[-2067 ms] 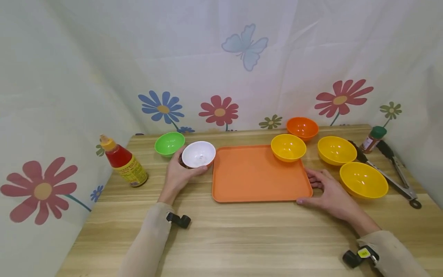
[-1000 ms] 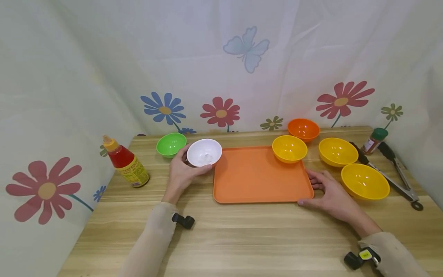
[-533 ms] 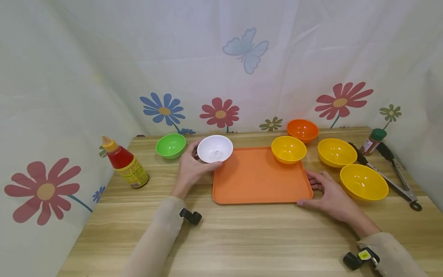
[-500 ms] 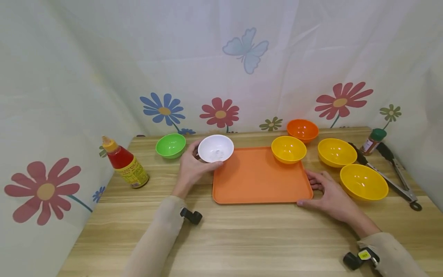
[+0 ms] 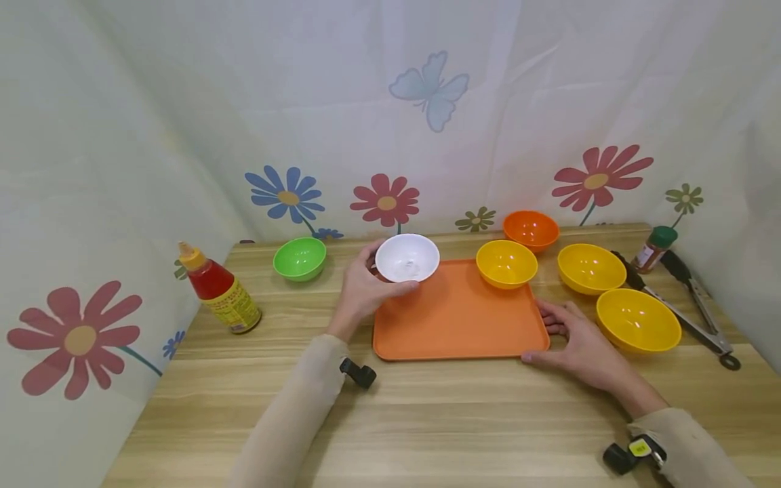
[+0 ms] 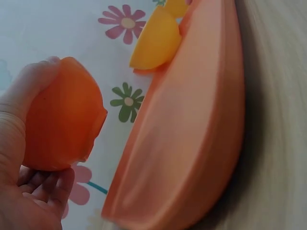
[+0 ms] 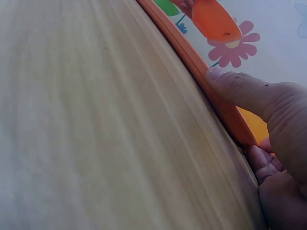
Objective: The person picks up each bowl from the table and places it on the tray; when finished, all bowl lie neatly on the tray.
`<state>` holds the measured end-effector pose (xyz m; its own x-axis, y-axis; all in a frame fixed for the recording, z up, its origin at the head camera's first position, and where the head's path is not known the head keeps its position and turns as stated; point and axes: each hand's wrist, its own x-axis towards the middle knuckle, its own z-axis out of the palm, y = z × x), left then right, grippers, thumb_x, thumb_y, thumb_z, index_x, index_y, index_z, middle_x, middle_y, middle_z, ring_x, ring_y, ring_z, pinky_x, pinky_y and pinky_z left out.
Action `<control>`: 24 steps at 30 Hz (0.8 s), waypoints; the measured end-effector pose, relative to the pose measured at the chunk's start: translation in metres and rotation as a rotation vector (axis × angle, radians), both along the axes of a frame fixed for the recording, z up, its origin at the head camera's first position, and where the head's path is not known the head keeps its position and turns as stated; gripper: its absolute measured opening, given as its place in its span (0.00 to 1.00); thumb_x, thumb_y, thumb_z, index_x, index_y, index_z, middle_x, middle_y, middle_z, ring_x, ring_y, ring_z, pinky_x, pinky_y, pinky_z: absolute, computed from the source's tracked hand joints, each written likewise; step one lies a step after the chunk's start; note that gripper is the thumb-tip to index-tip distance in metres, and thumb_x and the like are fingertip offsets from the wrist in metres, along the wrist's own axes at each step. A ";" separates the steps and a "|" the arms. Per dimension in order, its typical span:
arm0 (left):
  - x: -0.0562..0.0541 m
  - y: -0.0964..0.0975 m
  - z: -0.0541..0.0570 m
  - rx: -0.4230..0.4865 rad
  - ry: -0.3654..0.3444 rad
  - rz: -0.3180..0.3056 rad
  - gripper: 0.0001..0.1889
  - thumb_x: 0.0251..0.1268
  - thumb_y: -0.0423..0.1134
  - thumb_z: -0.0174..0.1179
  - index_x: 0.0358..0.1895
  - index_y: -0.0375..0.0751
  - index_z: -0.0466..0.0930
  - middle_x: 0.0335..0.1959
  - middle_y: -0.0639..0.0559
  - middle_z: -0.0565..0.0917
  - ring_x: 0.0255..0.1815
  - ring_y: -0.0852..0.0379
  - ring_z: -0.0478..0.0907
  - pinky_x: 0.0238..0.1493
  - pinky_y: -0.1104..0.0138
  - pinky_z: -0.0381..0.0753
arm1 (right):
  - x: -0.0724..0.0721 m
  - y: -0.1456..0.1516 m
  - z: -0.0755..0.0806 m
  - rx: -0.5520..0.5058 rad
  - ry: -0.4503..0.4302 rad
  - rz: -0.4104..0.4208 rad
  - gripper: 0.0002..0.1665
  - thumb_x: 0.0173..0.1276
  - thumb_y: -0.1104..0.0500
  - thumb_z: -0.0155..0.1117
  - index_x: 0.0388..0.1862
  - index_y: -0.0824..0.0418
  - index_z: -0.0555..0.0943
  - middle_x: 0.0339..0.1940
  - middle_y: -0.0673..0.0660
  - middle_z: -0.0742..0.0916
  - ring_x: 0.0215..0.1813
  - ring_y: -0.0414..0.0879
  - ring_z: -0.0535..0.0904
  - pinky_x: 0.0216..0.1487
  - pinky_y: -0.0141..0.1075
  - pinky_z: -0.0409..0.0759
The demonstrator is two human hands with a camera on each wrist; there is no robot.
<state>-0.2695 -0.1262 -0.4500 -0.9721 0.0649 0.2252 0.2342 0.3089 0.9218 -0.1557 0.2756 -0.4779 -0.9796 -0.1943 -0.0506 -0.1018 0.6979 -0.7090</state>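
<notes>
My left hand (image 5: 361, 288) grips a small bowl (image 5: 407, 259), white inside and orange outside, with the thumb at its near side. In the left wrist view the orange outer wall (image 6: 62, 117) shows, held off the surface. This bowl hangs over the back left part of the orange tray (image 5: 457, 325). A yellow bowl (image 5: 506, 263) sits at the tray's back right corner. My right hand (image 5: 582, 347) holds the tray's front right corner, thumb at the front edge and fingers along the right side. In the right wrist view the thumb (image 7: 240, 86) touches the tray rim (image 7: 192, 67).
A green bowl (image 5: 300, 259) and a red sauce bottle (image 5: 222, 291) stand at the left. Behind and right of the tray are an orange bowl (image 5: 531, 230), two more yellow bowls (image 5: 590, 269), a green-capped spice jar (image 5: 654, 249) and tongs (image 5: 689, 315).
The left hand has carried the white-lined bowl rightward, from beside the green bowl to over the tray, lifting it slightly. My right hand and the tray have stayed in place.
</notes>
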 end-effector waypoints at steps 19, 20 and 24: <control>-0.014 0.044 -0.003 -0.050 -0.009 -0.049 0.51 0.51 0.49 0.91 0.80 0.49 0.74 0.68 0.55 0.83 0.65 0.49 0.82 0.69 0.54 0.88 | -0.001 0.000 -0.003 -0.007 0.025 0.009 0.71 0.61 0.30 0.86 0.90 0.63 0.64 0.71 0.60 0.76 0.66 0.55 0.83 0.73 0.55 0.84; -0.014 0.045 -0.003 -0.049 -0.009 -0.057 0.51 0.51 0.49 0.91 0.79 0.49 0.74 0.68 0.55 0.83 0.65 0.49 0.82 0.69 0.54 0.88 | -0.001 0.000 -0.003 -0.006 0.025 0.008 0.71 0.61 0.30 0.86 0.90 0.63 0.63 0.70 0.60 0.76 0.66 0.55 0.83 0.73 0.57 0.83; -0.017 0.051 -0.005 -0.049 -0.017 -0.072 0.51 0.51 0.49 0.91 0.80 0.48 0.74 0.68 0.53 0.83 0.65 0.48 0.82 0.69 0.54 0.88 | -0.001 0.000 -0.003 -0.009 0.024 0.004 0.71 0.61 0.30 0.85 0.90 0.63 0.63 0.69 0.60 0.76 0.66 0.56 0.83 0.73 0.60 0.82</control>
<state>-0.2862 -0.0754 -0.4554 -0.9682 0.1456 0.2033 0.2417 0.3362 0.9103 -0.1564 0.2760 -0.4808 -0.9798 -0.1982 -0.0251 -0.1216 0.6912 -0.7124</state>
